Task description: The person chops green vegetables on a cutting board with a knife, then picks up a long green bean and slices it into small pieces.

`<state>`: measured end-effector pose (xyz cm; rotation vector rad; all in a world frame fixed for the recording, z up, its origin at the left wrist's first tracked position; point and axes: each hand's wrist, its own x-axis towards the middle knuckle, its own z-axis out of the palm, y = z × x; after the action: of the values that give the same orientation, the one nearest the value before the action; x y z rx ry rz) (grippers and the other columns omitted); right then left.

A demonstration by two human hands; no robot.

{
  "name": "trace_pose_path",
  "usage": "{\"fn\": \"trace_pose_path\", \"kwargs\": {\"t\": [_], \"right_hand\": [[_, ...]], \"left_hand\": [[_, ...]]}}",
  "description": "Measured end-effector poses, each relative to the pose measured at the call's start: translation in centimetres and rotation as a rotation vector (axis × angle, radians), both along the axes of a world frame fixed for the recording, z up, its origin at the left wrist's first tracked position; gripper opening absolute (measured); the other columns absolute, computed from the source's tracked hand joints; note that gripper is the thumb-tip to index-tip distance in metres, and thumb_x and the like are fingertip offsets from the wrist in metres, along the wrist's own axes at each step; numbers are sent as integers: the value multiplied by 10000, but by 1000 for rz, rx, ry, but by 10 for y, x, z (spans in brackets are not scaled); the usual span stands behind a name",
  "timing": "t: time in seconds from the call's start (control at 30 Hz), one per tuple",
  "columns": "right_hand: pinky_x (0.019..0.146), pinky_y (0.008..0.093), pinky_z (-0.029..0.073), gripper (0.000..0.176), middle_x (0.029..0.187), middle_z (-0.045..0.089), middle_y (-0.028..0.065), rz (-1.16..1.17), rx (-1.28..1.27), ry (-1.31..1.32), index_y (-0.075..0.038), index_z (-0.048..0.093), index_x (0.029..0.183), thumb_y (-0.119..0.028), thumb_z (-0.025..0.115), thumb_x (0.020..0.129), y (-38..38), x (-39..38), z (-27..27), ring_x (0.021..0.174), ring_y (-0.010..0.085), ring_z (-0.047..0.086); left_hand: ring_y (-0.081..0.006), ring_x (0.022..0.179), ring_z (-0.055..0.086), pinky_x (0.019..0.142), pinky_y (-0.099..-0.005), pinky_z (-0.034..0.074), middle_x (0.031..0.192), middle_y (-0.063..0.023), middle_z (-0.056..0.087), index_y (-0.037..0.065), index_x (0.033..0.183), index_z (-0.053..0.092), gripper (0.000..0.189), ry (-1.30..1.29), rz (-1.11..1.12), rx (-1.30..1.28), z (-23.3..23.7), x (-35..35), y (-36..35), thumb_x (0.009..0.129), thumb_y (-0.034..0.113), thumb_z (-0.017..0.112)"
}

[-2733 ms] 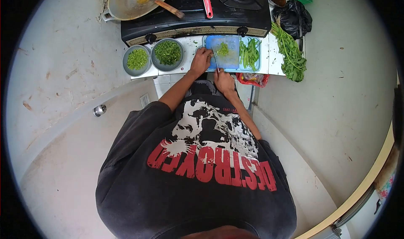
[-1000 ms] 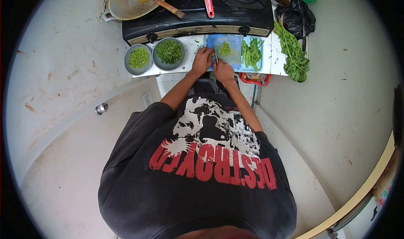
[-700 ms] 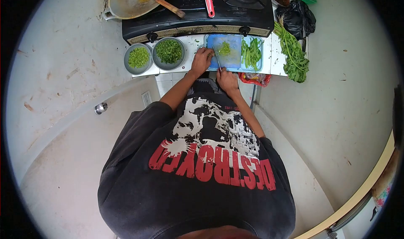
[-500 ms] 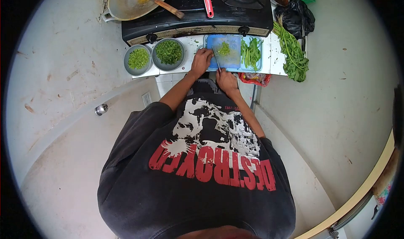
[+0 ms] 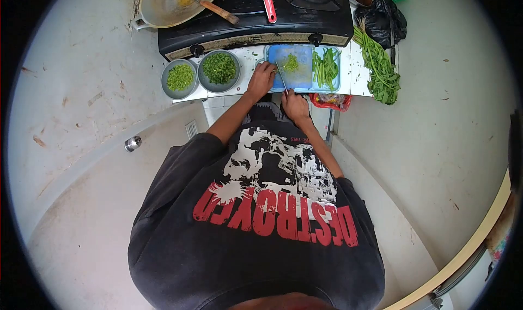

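Note:
My right hand (image 5: 296,107) is wrapped round the handle of a kitchen knife (image 5: 282,79). The blade points away from me over a blue cutting board (image 5: 299,82), close to the fingertips of my left hand (image 5: 262,78). Those fingers are bent and pressed together at the board's left side; whatever lies under them is mostly hidden. Just right of the blade is a small heap of chopped green stems (image 5: 291,63). Uncut leafy greens (image 5: 325,69) lie beside the board, in a light blue tray (image 5: 337,83) that also sits under it.
Left of the board stand a bowl of chopped leaves (image 5: 219,68) and a bowl of chopped stems (image 5: 180,77). Behind is a black gas stove (image 5: 250,29) with a wok (image 5: 155,7). A bunch of greens (image 5: 381,70) and a black plastic bag (image 5: 384,21) lie right.
The knife blade has shifted very slightly to the right, away from my left fingertips. Both hands stay in nearly the same place, and the heap looks much the same.

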<state>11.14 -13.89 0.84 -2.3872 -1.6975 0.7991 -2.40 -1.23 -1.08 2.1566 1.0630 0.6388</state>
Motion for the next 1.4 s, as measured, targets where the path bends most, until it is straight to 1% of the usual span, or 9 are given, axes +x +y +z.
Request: {"fn": "trace_pose_path", "kwargs": {"t": [0.2, 0.4, 0.5, 0.6, 0.7, 0.8, 1.03, 1.3, 1.4], "right_hand": [[694, 556, 558, 431, 745, 681, 281, -72, -13, 23, 7, 611, 978, -406, 488, 999, -3, 3, 8, 716, 463, 691], [706, 560, 554, 408, 761, 683, 281, -61, 7, 65, -5, 607, 977, -393, 482, 1006, 9, -7, 6, 736, 471, 687], [699, 579, 543, 416, 764, 670, 308, -67, 32, 96, 6, 610, 1006, -390, 485, 1006, 15, -7, 7, 747, 484, 678], [697, 572, 547, 407, 781, 677, 301, -64, 43, 92, 4, 608, 1006, -384, 485, 1006, 18, -8, 4, 753, 482, 681], [700, 567, 550, 397, 796, 683, 298, -60, 26, 87, 4, 606, 1009, -376, 491, 1004, 21, -8, 5, 761, 479, 683], [717, 544, 560, 375, 797, 687, 282, -66, 8, 57, 9, 607, 970, -354, 517, 991, 26, -10, 7, 766, 459, 693], [713, 528, 567, 362, 809, 694, 271, -29, 54, 18, 15, 610, 961, -337, 527, 984, 40, -11, 0, 774, 449, 699], [694, 524, 568, 378, 781, 693, 261, -29, 77, 7, 11, 609, 936, -350, 515, 994, 20, -11, 0, 749, 442, 702], [677, 560, 553, 378, 763, 681, 286, -12, -3, 7, 5, 596, 956, -360, 505, 998, 5, -8, 2, 724, 464, 689]], "left_hand": [[-385, 986, 563, 886, -466, 489, 1032, -159, 606, 23, 1038, 646, 175, -19, -60, -24, 1, -2, -1, 866, 14, 619], [-384, 969, 578, 876, -459, 487, 1006, -154, 615, 15, 1031, 659, 171, -54, -64, -27, 1, -4, -5, 861, 34, 659], [-385, 974, 579, 871, -458, 488, 1008, -155, 614, 14, 1041, 656, 180, -39, -59, -36, -1, -5, -6, 862, 36, 659], [-385, 979, 580, 861, -459, 491, 1010, -157, 613, 16, 1056, 653, 199, -40, -94, -20, -2, -6, -6, 858, 31, 660], [-384, 975, 582, 857, -456, 494, 1010, -160, 615, 15, 1043, 661, 191, -35, -69, -31, 0, -5, -8, 853, 27, 663], [-383, 959, 589, 860, -453, 494, 1005, -159, 620, 12, 1028, 671, 179, -79, -63, -35, -2, -4, -8, 850, 28, 667], [-372, 945, 602, 854, -451, 500, 982, -150, 632, 15, 1010, 684, 164, -102, -36, -49, 0, -4, -8, 846, 22, 667], [-361, 969, 615, 874, -439, 509, 984, -145, 648, 19, 993, 695, 139, -110, 20, -103, -4, -3, -11, 859, 50, 678], [-356, 983, 621, 883, -436, 510, 986, -143, 651, 17, 993, 697, 137, -91, 16, -105, -4, -3, -10, 861, 53, 680]]}}
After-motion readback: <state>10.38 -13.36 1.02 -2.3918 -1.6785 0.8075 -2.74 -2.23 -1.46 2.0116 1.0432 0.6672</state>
